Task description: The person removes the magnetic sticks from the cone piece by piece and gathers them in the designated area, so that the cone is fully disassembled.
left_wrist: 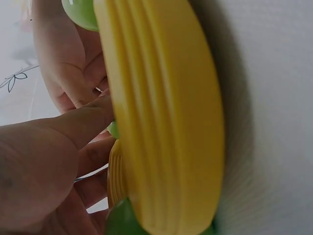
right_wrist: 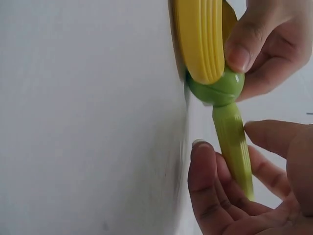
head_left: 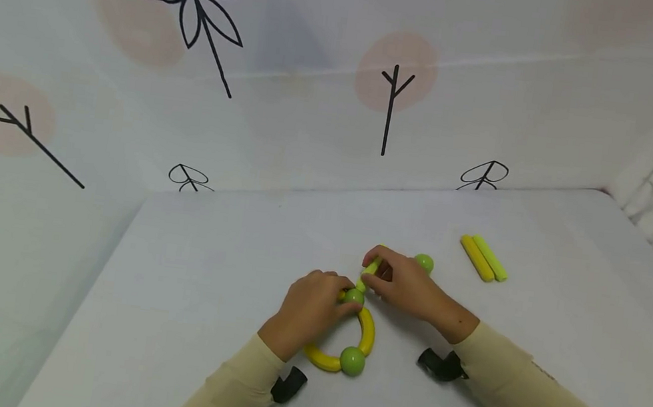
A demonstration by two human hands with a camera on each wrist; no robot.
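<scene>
Gripping a green ball connector [head_left: 355, 297] on the far side of a ring of curved yellow rods [head_left: 368, 332] with the left hand [head_left: 309, 305]. Pinching a ribbed lime-green rod [right_wrist: 233, 139] with the right hand [head_left: 408, 285], one end against that connector (cannot tell how far in). Also on the white tabletop [head_left: 224, 252]: a nearer green ball [head_left: 353, 361] on the ring, another green ball [head_left: 425, 262] partly behind the right hand, and, farther right, straight yellow [head_left: 476, 257] and lime sticks [head_left: 491, 258] side by side.
</scene>
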